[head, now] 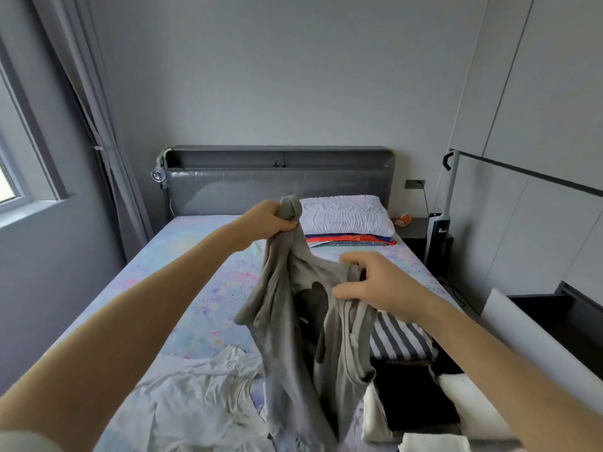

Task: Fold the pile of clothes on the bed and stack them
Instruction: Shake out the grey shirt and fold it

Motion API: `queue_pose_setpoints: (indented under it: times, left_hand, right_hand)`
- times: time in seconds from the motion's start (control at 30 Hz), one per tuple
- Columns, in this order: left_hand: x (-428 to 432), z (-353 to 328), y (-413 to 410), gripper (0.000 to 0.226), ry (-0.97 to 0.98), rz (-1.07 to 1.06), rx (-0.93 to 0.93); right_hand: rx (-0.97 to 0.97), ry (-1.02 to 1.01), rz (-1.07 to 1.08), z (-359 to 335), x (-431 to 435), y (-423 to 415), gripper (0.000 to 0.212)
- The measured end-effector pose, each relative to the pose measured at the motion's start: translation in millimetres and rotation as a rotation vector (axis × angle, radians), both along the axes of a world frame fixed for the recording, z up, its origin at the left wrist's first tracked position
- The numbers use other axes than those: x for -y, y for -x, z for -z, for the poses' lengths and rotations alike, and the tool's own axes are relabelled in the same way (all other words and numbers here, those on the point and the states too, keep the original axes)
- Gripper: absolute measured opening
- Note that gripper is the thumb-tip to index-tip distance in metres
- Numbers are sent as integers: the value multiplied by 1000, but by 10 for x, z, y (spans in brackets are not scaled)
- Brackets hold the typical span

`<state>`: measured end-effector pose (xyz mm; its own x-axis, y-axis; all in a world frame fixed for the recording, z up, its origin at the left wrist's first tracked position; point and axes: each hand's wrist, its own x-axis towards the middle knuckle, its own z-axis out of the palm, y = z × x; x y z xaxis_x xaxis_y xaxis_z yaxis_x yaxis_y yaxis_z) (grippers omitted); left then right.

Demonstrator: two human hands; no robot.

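Head view: grey garment (pixel 293 337) hangs gripped between left hand (pixel 264 223), right hand (pixel 372 282).

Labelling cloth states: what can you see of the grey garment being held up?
The grey garment is plain, soft knit-looking cloth, unfolded and creased, hanging in the air over the bed. The left grip holds a bunched end high up. The right grip pinches the edge lower, beside an opening that shows the dark inside. Ribbed-looking trim runs down its right side. Its lower part drapes in front of the white garment; whether they touch cannot be told.
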<state>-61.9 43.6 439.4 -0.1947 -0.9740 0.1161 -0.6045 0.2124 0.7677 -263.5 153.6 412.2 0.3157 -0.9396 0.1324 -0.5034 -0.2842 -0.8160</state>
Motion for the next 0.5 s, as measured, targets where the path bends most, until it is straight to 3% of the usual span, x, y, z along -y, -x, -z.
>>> queue_pose_setpoints:
  times: [0.13, 0.2, 0.27, 0.37, 0.4, 0.5]
  left_hand:
    - [79, 388, 105, 34, 11, -62, 190]
    - [29, 497, 150, 41, 4, -147, 160]
    - [-131, 502, 155, 38, -35, -174, -78]
    - [-405, 436, 140, 50, -201, 100, -417]
    - [-456, 437, 145, 55, -257, 205, -411]
    - [-493, 533, 283, 57, -309, 358, -154]
  right_hand:
    - [568, -133, 138, -274, 164, -130, 22]
    - [752, -234, 276, -348, 356, -137, 26]
    - [820, -302, 374, -363, 527, -140, 19]
    - [925, -377, 461, -343, 673, -168, 20]
    - [961, -391, 481, -343, 700, -176, 20]
    - [1032, -421, 499, -365, 736, -211, 21]
